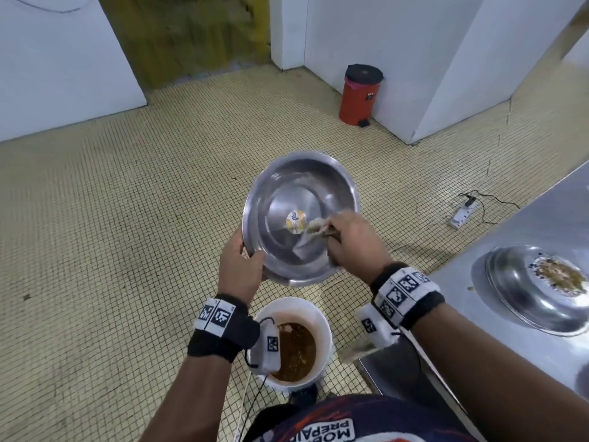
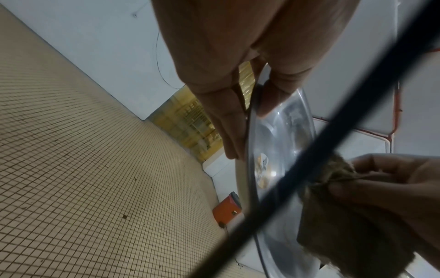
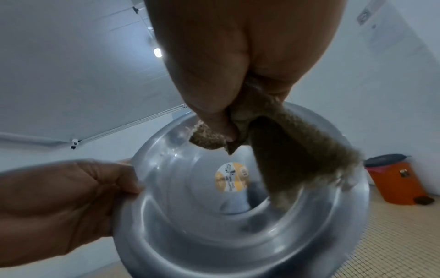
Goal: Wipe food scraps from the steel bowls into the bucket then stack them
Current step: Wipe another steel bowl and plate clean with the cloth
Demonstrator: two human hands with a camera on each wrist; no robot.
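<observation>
Tiled floor (image 1: 127,218); left hand (image 1: 239,266) gripping steel bowl (image 1: 299,215), right hand (image 1: 353,240) clutching cloth (image 3: 285,143); sticker (image 3: 232,176) unreadable, shirt text (image 1: 322,433) cut off.

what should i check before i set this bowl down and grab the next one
1. Left hand grips the rim of the held steel bowl: ok.
2. Right hand holds the cloth inside the bowl: ok.
3. Held bowl free of scraps: ok, only a round sticker shows at its centre.
4. Bowl tipped over the white bucket: cannot tell, the bucket sits nearer the person than the bowl.
5. Next bowl on the steel counter within reach: ok, it lies upside down with scraps on its base.
6. Stacking spot ready: cannot tell.
</observation>
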